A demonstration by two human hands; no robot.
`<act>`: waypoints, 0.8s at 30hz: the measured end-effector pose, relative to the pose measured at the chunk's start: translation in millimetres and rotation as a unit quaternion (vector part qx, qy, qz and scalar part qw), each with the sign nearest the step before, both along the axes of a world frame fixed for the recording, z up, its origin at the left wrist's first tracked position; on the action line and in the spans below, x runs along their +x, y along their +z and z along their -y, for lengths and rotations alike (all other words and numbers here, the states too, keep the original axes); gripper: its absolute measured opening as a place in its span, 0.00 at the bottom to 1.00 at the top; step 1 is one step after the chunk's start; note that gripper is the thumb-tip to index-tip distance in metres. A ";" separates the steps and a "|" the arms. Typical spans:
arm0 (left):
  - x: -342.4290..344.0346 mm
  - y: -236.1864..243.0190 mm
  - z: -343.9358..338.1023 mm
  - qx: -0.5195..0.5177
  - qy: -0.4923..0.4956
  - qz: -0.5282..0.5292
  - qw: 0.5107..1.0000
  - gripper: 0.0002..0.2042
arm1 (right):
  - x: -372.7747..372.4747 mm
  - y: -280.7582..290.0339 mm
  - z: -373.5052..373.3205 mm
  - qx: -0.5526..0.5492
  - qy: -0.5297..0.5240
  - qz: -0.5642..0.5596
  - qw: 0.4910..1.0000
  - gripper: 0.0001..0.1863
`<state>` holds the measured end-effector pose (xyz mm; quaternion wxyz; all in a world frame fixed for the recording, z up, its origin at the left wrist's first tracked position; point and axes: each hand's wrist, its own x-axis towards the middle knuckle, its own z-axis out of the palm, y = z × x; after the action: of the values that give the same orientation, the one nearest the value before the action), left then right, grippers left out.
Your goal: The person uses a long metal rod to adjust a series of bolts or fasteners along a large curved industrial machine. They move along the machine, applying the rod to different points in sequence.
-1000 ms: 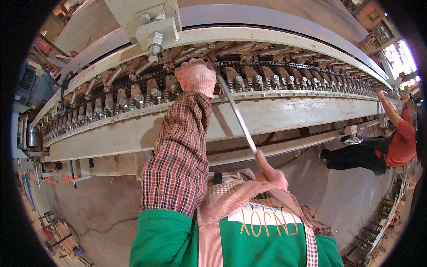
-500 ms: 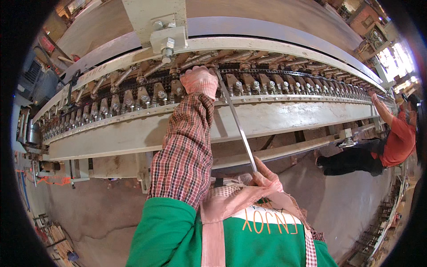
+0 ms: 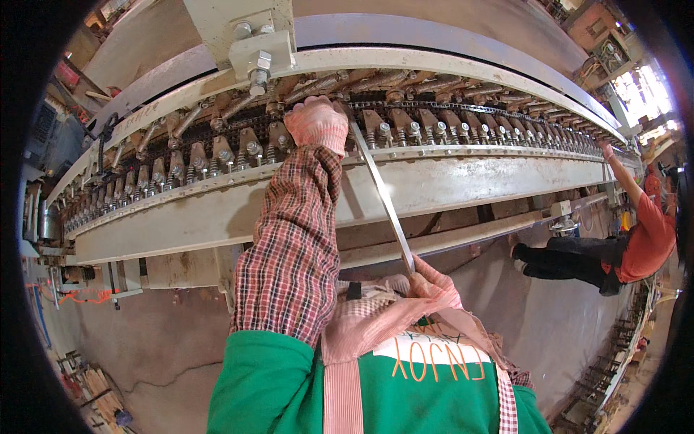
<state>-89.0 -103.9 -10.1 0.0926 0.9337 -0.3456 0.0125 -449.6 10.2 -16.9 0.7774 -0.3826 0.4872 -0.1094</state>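
My left hand [image 3: 318, 123], in a pink knit glove and plaid sleeve, is closed at the machine's row of bolted brackets and springs [image 3: 463, 130]; what its fingers hold is hidden. Beside it, a long flat metal bar [image 3: 383, 202] runs diagonally down from the chain mechanism toward my body. My right hand [image 3: 430, 282] is closed around the bar's lower end, close to my apron [image 3: 343, 390].
A pale steel beam [image 3: 470, 184] runs across the machine below the brackets. An overhead steel mount with bolts [image 3: 256, 54] is above my left hand. At right a co-worker in a red shirt [image 3: 640, 242] reaches to the machine. A grey floor [image 3: 159, 325] shows below.
The bar and my right hand have shifted slightly, the hand sitting lower than a second ago. The co-worker's reaching arm has moved a little. My left hand stays at the same bracket area.
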 end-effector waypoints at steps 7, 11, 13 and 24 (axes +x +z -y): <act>0.0 -7.8 4.8 -0.007 0.013 0.015 1.000 0.19 | 10.8 24.6 14.9 0.050 0.025 -0.066 0.996 0.25; -1.6 2.0 2.7 -0.003 0.019 -0.016 1.000 0.19 | 20.6 37.6 25.7 0.084 0.041 -0.082 0.992 0.22; -5.4 0.5 7.8 -0.023 -0.006 0.047 0.999 0.18 | 31.4 35.0 28.4 0.094 0.013 -0.059 0.994 0.20; 0.3 -0.9 7.3 -0.015 0.021 0.015 1.000 0.18 | 1.3 13.3 27.0 0.036 0.052 -0.075 0.995 0.25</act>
<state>-88.7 -111.2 -11.0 0.1010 0.9390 -0.3270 0.0332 -448.2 -16.8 -3.6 0.7564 -0.3860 0.5276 -0.0224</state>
